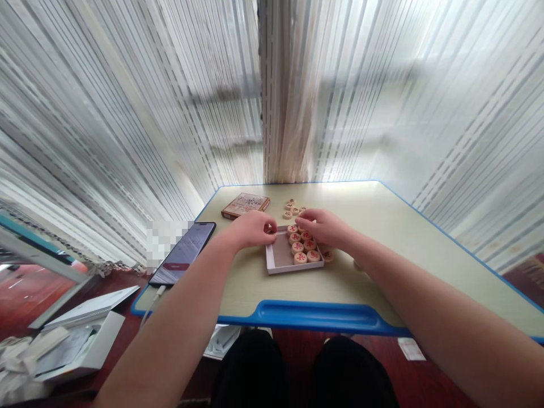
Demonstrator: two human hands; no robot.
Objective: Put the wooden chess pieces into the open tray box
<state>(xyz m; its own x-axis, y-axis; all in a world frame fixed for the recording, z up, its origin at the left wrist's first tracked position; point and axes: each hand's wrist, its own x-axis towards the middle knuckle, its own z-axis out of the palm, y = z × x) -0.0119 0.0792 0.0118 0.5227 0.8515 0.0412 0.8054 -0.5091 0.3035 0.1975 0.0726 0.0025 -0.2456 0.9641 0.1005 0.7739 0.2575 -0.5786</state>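
A shallow white box [280, 252] lies on the table, with round wooden Chinese chess pieces [300, 258] bearing red characters in two columns along its right side. The left part of its floor is bare. My left hand [256, 228] is at the box's far left corner, thumb and fingers curled together; what is between them is mostly hidden. Over the far right end of the box, my right hand [323, 226] has its fingertips closed at a piece in the top row, partly covering it. One more red piece [327, 256] lies outside, against the box's right wall.
Several loose pieces [289, 207] lie beyond the box. A brown patterned box [245, 205] sits at the back left. A phone [183, 255] with a cable [158, 294] rests on the left edge. The blue table rim [317, 314] has a groove in front.
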